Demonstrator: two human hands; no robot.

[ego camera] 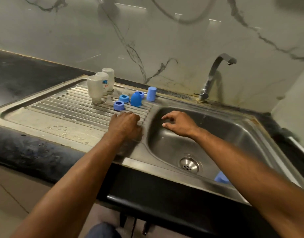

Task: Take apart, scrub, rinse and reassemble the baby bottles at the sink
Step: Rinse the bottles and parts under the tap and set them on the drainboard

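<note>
Everything is placed here against the sink basin [190,140], a steel bowl with a drain strainer [189,164] in its floor. Left of the basin lies the ribbed draining board [70,107], and at its far end stand three clear bottles [96,88], upside down and close together. Between the bottles and the basin are clear teats [115,93], blue collar rings [119,105], a dark blue domed cap [136,99] and a lighter blue cylindrical cap [151,93]. Another blue piece [221,177] lies in the basin's near right corner, partly hidden by the right forearm. The tap [214,74] rises behind the basin.

The left hand [124,123] rests on the draining board at the basin's left edge, its fingers curled under; whether they hold anything cannot be told. The right hand [179,123] hovers over the basin, fingers loosely bent and spread, holding nothing.
</note>
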